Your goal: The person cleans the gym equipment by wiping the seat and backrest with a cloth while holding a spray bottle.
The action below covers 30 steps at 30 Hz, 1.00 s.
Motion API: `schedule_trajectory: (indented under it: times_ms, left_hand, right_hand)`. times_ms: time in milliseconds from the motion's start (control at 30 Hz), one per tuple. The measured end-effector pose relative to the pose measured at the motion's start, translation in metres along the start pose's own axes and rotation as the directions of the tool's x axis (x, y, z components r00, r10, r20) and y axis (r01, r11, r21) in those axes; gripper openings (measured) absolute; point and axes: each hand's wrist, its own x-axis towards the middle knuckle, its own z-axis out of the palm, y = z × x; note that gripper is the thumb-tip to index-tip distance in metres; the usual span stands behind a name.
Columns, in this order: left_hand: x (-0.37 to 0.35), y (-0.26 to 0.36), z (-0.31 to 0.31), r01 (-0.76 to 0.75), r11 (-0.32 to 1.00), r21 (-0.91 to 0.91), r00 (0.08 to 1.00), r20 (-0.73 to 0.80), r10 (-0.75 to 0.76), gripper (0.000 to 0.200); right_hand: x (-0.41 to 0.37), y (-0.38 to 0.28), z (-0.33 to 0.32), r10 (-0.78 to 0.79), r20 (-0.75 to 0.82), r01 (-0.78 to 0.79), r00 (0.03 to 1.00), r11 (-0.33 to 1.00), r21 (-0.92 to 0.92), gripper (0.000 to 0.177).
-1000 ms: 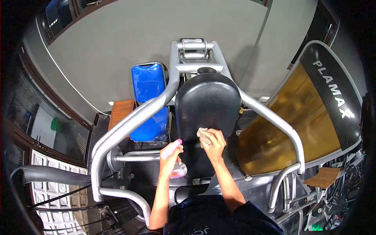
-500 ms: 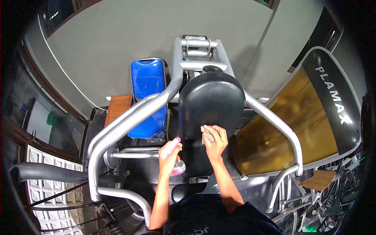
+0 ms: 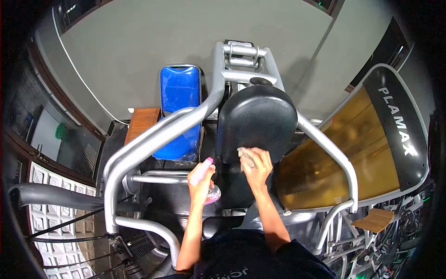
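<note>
My left hand point(image 3: 200, 186) is wrapped round the neck of a spray bottle point(image 3: 213, 195) with a pink nozzle tip and a clear body, held left of the black padding. In my right hand point(image 3: 258, 167) is a crumpled greyish cloth point(image 3: 247, 158), bunched in closed fingers. That hand overlaps the lower part of a black padded backrest point(image 3: 258, 118) on an exercise machine. Below the backrest, the black seat point(image 3: 232, 190) shows between my two forearms. The backrest's surface has a slight sheen.
Silver tubular frame bars point(image 3: 153, 137) curve round both sides of the pad. A blue chair point(image 3: 180, 93) and a wooden surface point(image 3: 141, 122) stand at the left, near the grey wall. At the right rises a tinted panel lettered PLAMAX point(image 3: 339, 158).
The camera view has shifted a little, so the backrest and chair sit slightly further right and higher. Both hands keep their hold, with the right hand blurred slightly near the pad's lower edge.
</note>
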Motion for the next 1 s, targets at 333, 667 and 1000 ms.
schedule_trajectory:
  times_ms: [333,667,1000]
  left_hand:
    - [0.001,0.001,0.0,-0.071,0.996,-0.048,0.997,-0.032,0.069,0.022]
    - [0.002,0.001,-0.003,-0.082,0.995,-0.056,0.995,-0.063,0.078,0.023]
    - [0.003,0.005,-0.003,-0.118,0.989,-0.085,0.985,-0.135,0.106,0.02]
  right_hand:
    - [-0.035,0.0,0.021,-0.116,0.259,0.135,0.959,0.989,-0.057,0.038]
    - [0.017,-0.018,0.006,-0.037,0.189,0.051,0.981,0.996,-0.073,0.039]
    - [-0.01,-0.024,0.011,-0.087,0.599,0.254,0.796,0.947,-0.199,0.029]
